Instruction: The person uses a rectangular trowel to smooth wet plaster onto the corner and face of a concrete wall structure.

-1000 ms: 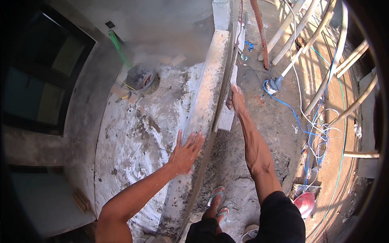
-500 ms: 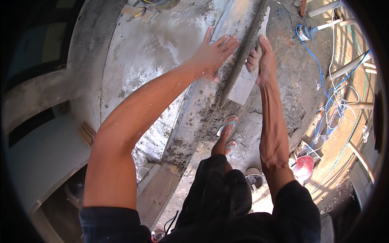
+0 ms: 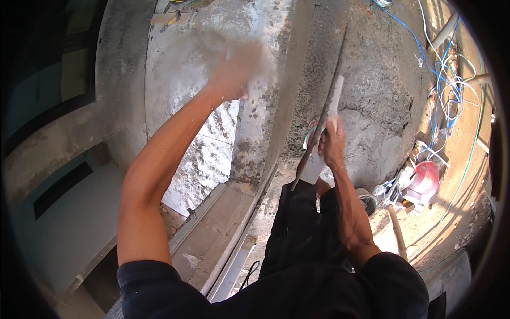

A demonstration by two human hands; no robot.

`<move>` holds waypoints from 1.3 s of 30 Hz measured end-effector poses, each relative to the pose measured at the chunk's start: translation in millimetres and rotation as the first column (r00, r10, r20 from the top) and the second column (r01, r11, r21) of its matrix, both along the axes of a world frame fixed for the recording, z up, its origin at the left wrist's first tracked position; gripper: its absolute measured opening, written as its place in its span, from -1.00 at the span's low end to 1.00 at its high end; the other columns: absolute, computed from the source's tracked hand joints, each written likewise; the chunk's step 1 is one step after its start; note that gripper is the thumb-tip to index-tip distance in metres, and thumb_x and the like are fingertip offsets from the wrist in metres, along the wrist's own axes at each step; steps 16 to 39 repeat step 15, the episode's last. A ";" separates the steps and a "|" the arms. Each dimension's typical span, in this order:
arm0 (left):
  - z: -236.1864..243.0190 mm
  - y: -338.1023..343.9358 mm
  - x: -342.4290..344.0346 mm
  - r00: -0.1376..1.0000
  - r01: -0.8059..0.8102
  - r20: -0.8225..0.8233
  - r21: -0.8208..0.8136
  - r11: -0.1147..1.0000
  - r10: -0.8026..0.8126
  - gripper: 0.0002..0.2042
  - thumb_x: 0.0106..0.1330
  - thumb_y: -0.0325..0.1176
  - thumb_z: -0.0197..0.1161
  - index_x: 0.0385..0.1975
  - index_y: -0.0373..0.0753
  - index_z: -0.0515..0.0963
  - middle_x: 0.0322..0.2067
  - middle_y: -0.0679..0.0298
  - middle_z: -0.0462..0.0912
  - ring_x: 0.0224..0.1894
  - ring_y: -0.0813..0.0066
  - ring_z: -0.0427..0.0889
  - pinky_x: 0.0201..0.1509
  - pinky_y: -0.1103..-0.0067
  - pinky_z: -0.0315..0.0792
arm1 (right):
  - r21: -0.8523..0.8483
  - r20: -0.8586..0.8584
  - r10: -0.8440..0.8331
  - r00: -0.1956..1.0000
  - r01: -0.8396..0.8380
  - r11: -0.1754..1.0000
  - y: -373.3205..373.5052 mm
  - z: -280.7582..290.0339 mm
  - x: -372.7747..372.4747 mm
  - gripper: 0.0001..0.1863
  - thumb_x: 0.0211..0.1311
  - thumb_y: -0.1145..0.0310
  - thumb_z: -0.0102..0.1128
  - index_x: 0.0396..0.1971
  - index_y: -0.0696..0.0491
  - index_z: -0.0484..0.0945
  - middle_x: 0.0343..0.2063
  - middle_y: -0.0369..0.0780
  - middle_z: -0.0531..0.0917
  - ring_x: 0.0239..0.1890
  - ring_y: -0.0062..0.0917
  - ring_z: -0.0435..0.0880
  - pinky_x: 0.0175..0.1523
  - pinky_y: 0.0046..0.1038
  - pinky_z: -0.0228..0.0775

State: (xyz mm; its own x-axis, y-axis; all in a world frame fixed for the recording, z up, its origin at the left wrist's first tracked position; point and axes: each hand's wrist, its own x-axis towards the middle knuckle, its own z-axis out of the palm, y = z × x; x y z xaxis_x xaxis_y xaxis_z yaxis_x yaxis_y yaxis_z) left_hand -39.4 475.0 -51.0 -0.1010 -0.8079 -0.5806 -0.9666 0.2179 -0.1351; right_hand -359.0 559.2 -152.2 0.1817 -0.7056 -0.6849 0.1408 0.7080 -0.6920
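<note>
My right hand [image 3: 333,143] is closed around the grip of a long, flat plastering float [image 3: 334,98]. The float is tilted nearly edge-on, its lower end close to my knees, with grey mortar along its edge. My left hand [image 3: 236,66] is out over a pale, mortar-spotted slab [image 3: 178,69], smeared by motion and haze, so its fingers and any contact with the slab cannot be made out. Between the hands runs a straight grey concrete edge [image 3: 289,87], bordered on its right by rough wet-looking mortar [image 3: 324,53].
At right lie tangled blue and white cables [image 3: 451,87] and a red bucket-like container [image 3: 424,181]. A wooden stick [image 3: 397,232] lies nearer me. Wires and a small board [image 3: 170,17] are at the far left. A dark-framed opening [image 3: 58,69] is at left.
My right hand has drawn the float nearer to my body and turned it more edge-on. My left hand has moved left, away from the float. The whole view has shifted.
</note>
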 end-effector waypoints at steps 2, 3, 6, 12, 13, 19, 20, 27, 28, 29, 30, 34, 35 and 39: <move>1.4 17.3 -2.9 0.999 0.008 0.047 0.060 0.998 -0.011 0.43 -0.21 -0.04 0.70 0.59 -0.05 -0.33 0.60 0.30 -0.14 0.62 0.30 -0.12 0.69 0.12 -0.29 | 0.049 -0.015 0.008 1.000 -0.007 0.999 55.4 -28.8 9.1 -0.61 0.49 -0.02 0.12 0.07 -0.05 0.42 -0.68 -0.43 0.36 -0.78 -0.72 0.27 -0.74 -0.59 0.13; -1.9 23.7 -2.2 0.998 0.027 0.053 0.083 0.996 -0.031 0.43 -0.21 -0.04 0.70 0.59 -0.05 -0.33 0.60 0.30 -0.14 0.62 0.30 -0.12 0.69 0.12 -0.29 | 0.076 0.032 0.050 0.998 -0.052 0.996 78.2 -38.1 15.5 -0.51 0.48 -0.02 0.14 0.20 -0.01 0.39 -0.66 -0.42 0.38 -0.75 -0.73 0.32 -0.69 -0.58 0.17; -11.1 36.3 -0.8 0.998 0.047 0.030 -0.041 0.998 -0.046 0.45 -0.26 -0.07 0.71 0.59 -0.08 -0.31 0.60 0.26 -0.16 0.62 0.28 -0.13 0.67 0.08 -0.23 | 0.130 0.065 0.068 0.996 -0.076 0.989 128.6 -61.3 41.2 -0.39 0.47 -0.02 0.16 0.34 0.02 0.36 -0.62 -0.40 0.43 -0.71 -0.73 0.36 -0.66 -0.57 0.21; -18.0 33.9 1.4 0.997 0.078 -0.022 -0.106 0.991 -0.081 0.44 -0.28 -0.09 0.71 0.59 -0.10 -0.27 0.61 0.24 -0.17 0.62 0.27 -0.13 0.67 0.08 -0.22 | 0.042 0.021 0.096 0.995 -0.097 0.994 132.9 -68.6 81.2 -0.39 0.46 -0.04 0.17 0.36 -0.02 0.38 -0.51 -0.27 0.56 -0.71 -0.64 0.45 -0.65 -0.49 0.33; -17.9 33.5 1.7 0.996 0.081 -0.018 -0.106 0.991 -0.084 0.44 -0.28 -0.09 0.71 0.59 -0.10 -0.27 0.61 0.24 -0.17 0.62 0.27 -0.13 0.67 0.08 -0.22 | 0.042 0.025 0.093 0.995 -0.094 0.995 128.4 -72.3 86.8 -0.39 0.46 -0.04 0.17 0.36 -0.02 0.38 -0.51 -0.27 0.56 -0.71 -0.64 0.45 -0.65 -0.49 0.33; -19.4 32.4 0.9 0.998 0.050 0.030 -0.047 0.998 -0.048 0.39 -0.21 -0.14 0.71 0.59 -0.10 -0.25 0.61 0.22 -0.17 0.62 0.26 -0.13 0.67 0.10 -0.23 | -0.049 -0.062 0.137 0.989 -0.140 0.989 121.2 -76.4 94.7 -0.40 0.47 -0.04 0.14 0.36 -0.04 0.39 -0.30 -0.16 0.64 -0.45 -0.55 0.60 -0.31 -0.44 0.44; -19.4 32.4 0.9 0.998 0.050 0.030 -0.047 0.998 -0.048 0.39 -0.21 -0.14 0.71 0.59 -0.10 -0.25 0.61 0.22 -0.17 0.62 0.26 -0.13 0.67 0.10 -0.23 | -0.049 -0.062 0.137 0.989 -0.140 0.989 121.2 -76.4 94.7 -0.40 0.47 -0.04 0.14 0.36 -0.04 0.39 -0.30 -0.16 0.64 -0.45 -0.55 0.60 -0.31 -0.44 0.44; -19.4 32.4 0.9 0.998 0.050 0.030 -0.047 0.998 -0.048 0.39 -0.21 -0.14 0.71 0.59 -0.10 -0.25 0.61 0.22 -0.17 0.62 0.26 -0.13 0.67 0.10 -0.23 | -0.049 -0.062 0.137 0.989 -0.140 0.989 121.2 -76.4 94.7 -0.40 0.47 -0.04 0.14 0.36 -0.04 0.39 -0.30 -0.16 0.64 -0.45 -0.55 0.60 -0.31 -0.44 0.44; -19.4 32.4 0.9 0.998 0.050 0.030 -0.047 0.998 -0.048 0.39 -0.21 -0.14 0.71 0.59 -0.10 -0.25 0.61 0.22 -0.17 0.62 0.26 -0.13 0.67 0.10 -0.23 | -0.049 -0.062 0.137 0.989 -0.140 0.989 121.2 -76.4 94.7 -0.40 0.47 -0.04 0.14 0.36 -0.04 0.39 -0.30 -0.16 0.64 -0.45 -0.55 0.60 -0.31 -0.44 0.44; -19.4 32.4 0.9 0.998 0.050 0.030 -0.047 0.998 -0.048 0.39 -0.21 -0.14 0.71 0.59 -0.10 -0.25 0.61 0.22 -0.17 0.62 0.26 -0.13 0.67 0.10 -0.23 | -0.049 -0.062 0.137 0.989 -0.140 0.989 121.2 -76.4 94.7 -0.40 0.47 -0.04 0.14 0.36 -0.04 0.39 -0.30 -0.16 0.64 -0.45 -0.55 0.60 -0.31 -0.44 0.44; -19.4 32.4 0.9 0.998 0.050 0.030 -0.047 0.998 -0.048 0.39 -0.21 -0.14 0.71 0.59 -0.10 -0.25 0.61 0.22 -0.17 0.62 0.26 -0.13 0.67 0.10 -0.23 | -0.049 -0.062 0.137 0.989 -0.140 0.989 121.2 -76.4 94.7 -0.40 0.47 -0.04 0.14 0.36 -0.04 0.39 -0.30 -0.16 0.64 -0.45 -0.55 0.60 -0.31 -0.44 0.44; -19.4 32.4 0.9 0.998 0.050 0.030 -0.047 0.998 -0.048 0.39 -0.21 -0.14 0.71 0.59 -0.10 -0.25 0.61 0.22 -0.17 0.62 0.26 -0.13 0.67 0.10 -0.23 | -0.049 -0.062 0.137 0.989 -0.140 0.989 121.2 -76.4 94.7 -0.40 0.47 -0.04 0.14 0.36 -0.04 0.39 -0.30 -0.16 0.64 -0.45 -0.55 0.60 -0.31 -0.44 0.44; -19.4 32.4 0.9 0.998 0.050 0.030 -0.047 0.998 -0.048 0.39 -0.21 -0.14 0.71 0.59 -0.10 -0.25 0.61 0.22 -0.17 0.62 0.26 -0.13 0.67 0.10 -0.23 | -0.049 -0.062 0.137 0.989 -0.140 0.989 121.2 -76.4 94.7 -0.40 0.47 -0.04 0.14 0.36 -0.04 0.39 -0.30 -0.16 0.64 -0.45 -0.55 0.60 -0.31 -0.44 0.44; -19.4 32.4 0.9 0.998 0.050 0.030 -0.047 0.998 -0.048 0.39 -0.21 -0.14 0.71 0.59 -0.10 -0.25 0.61 0.22 -0.17 0.62 0.26 -0.13 0.67 0.10 -0.23 | -0.049 -0.062 0.137 0.989 -0.140 0.989 121.2 -76.4 94.7 -0.40 0.47 -0.04 0.14 0.36 -0.04 0.39 -0.30 -0.16 0.64 -0.45 -0.55 0.60 -0.31 -0.44 0.44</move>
